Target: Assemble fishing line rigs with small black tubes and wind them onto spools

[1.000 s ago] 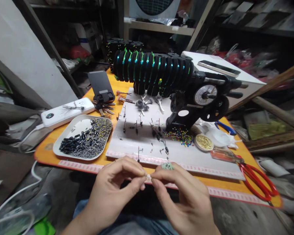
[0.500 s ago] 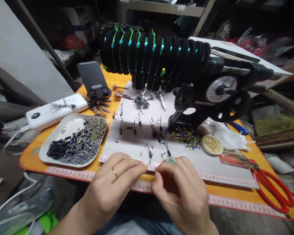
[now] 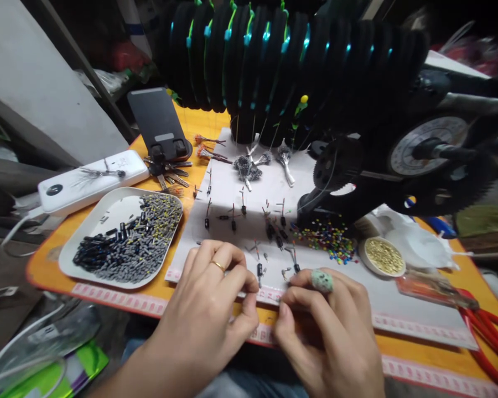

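My left hand [image 3: 216,304], with a gold ring, hovers over the front edge of the white board [image 3: 226,243]. Its thumb and forefinger are pinched; whatever lies between them is too small to make out. Close by on its right, my right hand [image 3: 330,326] has thumb and forefinger nearly together, and what they hold cannot be made out. A speckled green band [image 3: 322,281] wraps one of its fingers. Just beyond the fingertips lie a small black cylinder with thin wire ends [image 3: 259,270] and another black cylinder [image 3: 296,268]. Several similar pieces are scattered farther back.
A white tray [image 3: 70,243] of grey and black small parts stands left, beside a white power bank [image 3: 93,182] and phone stand [image 3: 157,124]. Behind is a black machine [image 3: 282,72]. Coloured beads [image 3: 327,237], a dish of gold bits [image 3: 384,257] and red-handled scissors [image 3: 492,342] lie right.
The view has shifted closer to the table. My left fingers have curled more, and the gap between my hands has widened slightly. My right hand stays in a pinch.
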